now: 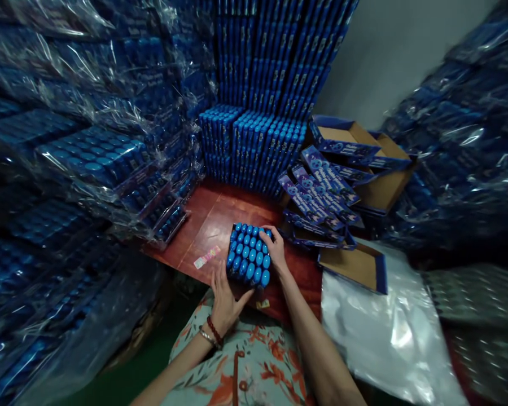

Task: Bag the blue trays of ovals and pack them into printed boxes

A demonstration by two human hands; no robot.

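In the head view, a block of blue-capped tubes (249, 254) packed in rows stands on the red-brown table (220, 206), close in front of me. My left hand (225, 299) grips its near left corner, fingers along the left side and thumb across the front. Over the far right corner curls my right hand (275, 248), its fingertips touching the caps. Whether a box encloses the block's lower part is hidden. A pink printed strip (207, 257) lies on the table left of the block.
Tall stacks of blue tubes (254, 146) fill the table's back. Printed blue box pieces (322, 192) and an open tray (355, 265) lie at right, beside clear plastic bags (381, 321). Plastic-wrapped packs (93, 152) are piled at left, more wrapped packs (457, 141) at far right.
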